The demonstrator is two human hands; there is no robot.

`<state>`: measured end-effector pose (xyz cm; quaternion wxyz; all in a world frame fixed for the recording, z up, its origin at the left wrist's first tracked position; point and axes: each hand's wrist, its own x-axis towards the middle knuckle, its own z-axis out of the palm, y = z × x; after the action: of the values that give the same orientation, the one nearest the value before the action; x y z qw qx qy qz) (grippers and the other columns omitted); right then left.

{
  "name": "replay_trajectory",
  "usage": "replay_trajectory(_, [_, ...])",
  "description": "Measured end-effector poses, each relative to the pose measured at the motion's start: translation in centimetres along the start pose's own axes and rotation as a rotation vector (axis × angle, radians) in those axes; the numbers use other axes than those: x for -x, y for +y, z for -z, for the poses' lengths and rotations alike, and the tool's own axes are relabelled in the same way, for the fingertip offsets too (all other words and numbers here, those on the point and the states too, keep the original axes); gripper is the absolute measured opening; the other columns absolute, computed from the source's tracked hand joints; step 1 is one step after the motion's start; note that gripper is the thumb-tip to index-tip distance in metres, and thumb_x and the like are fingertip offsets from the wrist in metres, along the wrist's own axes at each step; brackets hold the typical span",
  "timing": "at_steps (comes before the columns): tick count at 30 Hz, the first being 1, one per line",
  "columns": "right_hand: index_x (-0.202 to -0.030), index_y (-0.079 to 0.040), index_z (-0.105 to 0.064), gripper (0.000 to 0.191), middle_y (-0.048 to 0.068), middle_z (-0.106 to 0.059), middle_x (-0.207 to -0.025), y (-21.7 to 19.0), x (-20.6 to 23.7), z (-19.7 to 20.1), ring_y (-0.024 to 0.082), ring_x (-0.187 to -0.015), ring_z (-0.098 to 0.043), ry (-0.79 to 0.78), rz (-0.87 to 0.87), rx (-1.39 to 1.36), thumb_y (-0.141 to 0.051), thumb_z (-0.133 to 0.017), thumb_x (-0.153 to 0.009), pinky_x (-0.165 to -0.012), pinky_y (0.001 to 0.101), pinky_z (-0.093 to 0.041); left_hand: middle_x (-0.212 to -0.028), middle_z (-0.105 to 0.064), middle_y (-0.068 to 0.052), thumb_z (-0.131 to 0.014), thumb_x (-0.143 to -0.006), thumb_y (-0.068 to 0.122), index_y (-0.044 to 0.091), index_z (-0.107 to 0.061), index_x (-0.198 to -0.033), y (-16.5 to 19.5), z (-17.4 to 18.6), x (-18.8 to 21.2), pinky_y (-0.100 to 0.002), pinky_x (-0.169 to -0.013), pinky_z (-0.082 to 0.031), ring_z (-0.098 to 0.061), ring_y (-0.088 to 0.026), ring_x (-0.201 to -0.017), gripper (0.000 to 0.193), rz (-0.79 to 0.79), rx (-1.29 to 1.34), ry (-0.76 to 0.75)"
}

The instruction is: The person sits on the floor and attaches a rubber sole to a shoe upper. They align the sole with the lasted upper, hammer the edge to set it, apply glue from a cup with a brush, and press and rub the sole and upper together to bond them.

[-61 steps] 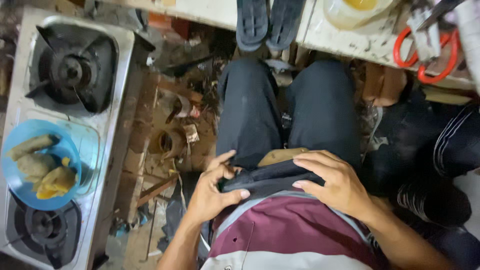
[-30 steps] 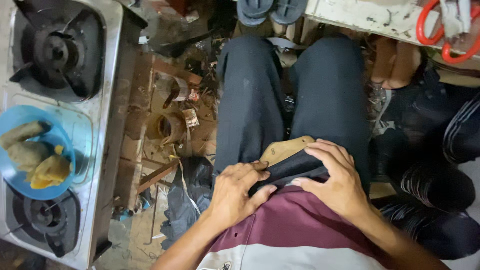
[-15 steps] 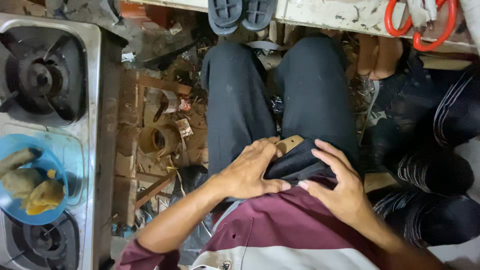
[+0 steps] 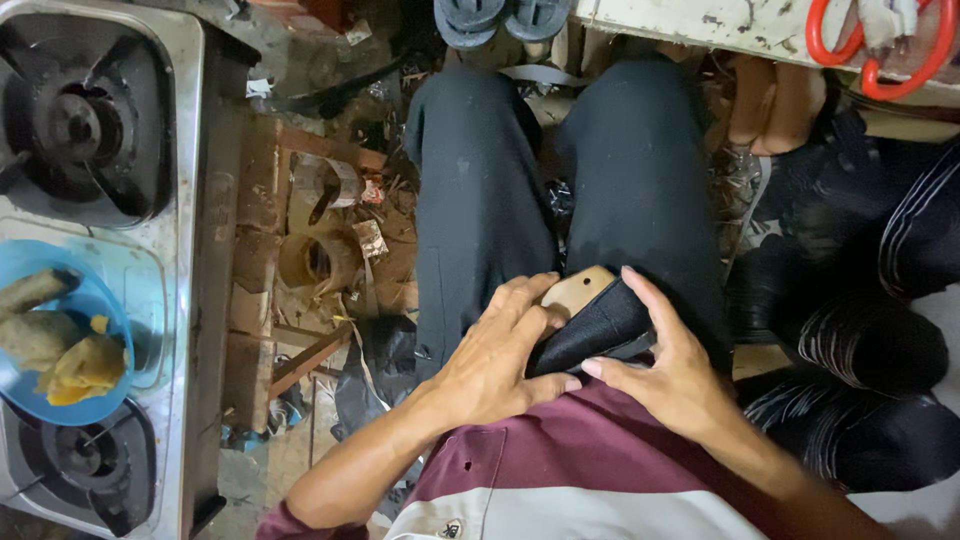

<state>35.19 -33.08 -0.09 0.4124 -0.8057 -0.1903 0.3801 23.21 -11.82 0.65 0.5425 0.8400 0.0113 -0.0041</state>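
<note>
One flat tan rectangular card-like piece (image 4: 577, 291) sat on the lap, tucked in one folded black cloth (image 4: 600, 330), with two hands on it: left hand (image 4: 497, 352) at 9 o'clock gripping palm-down, right hand (image 4: 668, 365) at 3 o'clock, fingers spread wide.

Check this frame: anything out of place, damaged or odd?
Yes. A blue plate of food sits on the stove between its burners. The floor beside it is littered with tape rolls, wood scraps and debris. Small holes show in the maroon shirt near the left hand.
</note>
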Motion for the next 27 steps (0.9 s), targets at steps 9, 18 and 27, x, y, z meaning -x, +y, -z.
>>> replay_trajectory(9, [-0.148,0.002,-0.047,0.097,0.015,-0.067,-0.132,1.1,0.3,-0.4,0.017,-0.115,-0.064,0.013,-0.023,-0.182,-0.003,-0.092,-0.062,-0.101,0.0315,-0.053,-0.153,-0.043,-0.024,-0.086,-0.079,0.024,0.002,-0.057,-0.12,-0.5,0.1,1.1,-0.052,-0.117,-0.042,-0.043,-0.046,-0.142,0.055,-0.093,0.009,0.043])
replay_trajectory(18, [-0.153,0.004,-0.045,0.097,0.018,-0.063,-0.141,3.0,0.1,1.8,0.021,-0.125,-0.061,-0.211,-0.038,-0.453,0.007,-0.088,-0.065,-0.11,0.0367,-0.047,-0.155,-0.042,-0.024,-0.085,-0.079,0.025,0.002,-0.059,-0.12,-0.7,-0.2,1.6,-0.051,-0.114,-0.044,-0.042,-0.045,-0.144,0.054,-0.117,0.027,-0.002])
replay_trajectory(27, [-0.154,0.006,-0.036,0.097,0.022,-0.052,-0.149,3.8,-0.6,2.7,0.025,-0.133,-0.053,-0.272,0.089,-0.658,0.012,-0.081,-0.068,-0.111,0.0386,-0.043,-0.156,-0.043,-0.024,-0.088,-0.078,0.032,0.003,-0.06,-0.124,0.4,1.5,0.4,-0.051,-0.118,-0.041,-0.041,-0.045,-0.147,0.061,-0.149,-0.086,-0.062])
